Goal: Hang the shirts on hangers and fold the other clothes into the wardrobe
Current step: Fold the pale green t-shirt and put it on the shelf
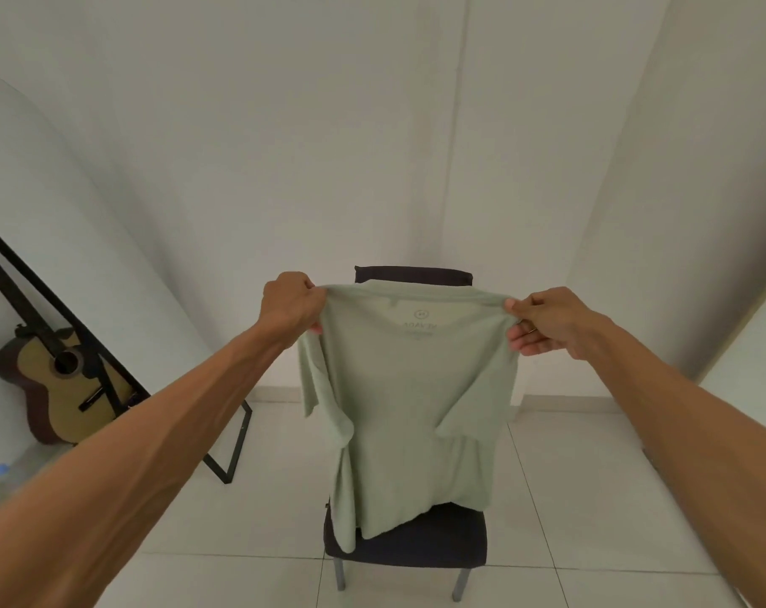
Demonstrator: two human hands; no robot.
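Head view: guitar point(52, 379) against left wall, dark chair point(409, 541) directly behind pale green shirt point(411, 410), held up by its shoulders, left hand point(291, 309) and right hand point(547, 322) fingers pinched on fabric.

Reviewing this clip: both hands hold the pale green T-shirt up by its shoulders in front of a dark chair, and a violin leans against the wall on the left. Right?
Not quite. The head view shows an acoustic guitar leaning there, not a violin. The rest holds: the left hand and right hand each have a grip on a shoulder of the pale green T-shirt, held up in front of the dark chair.
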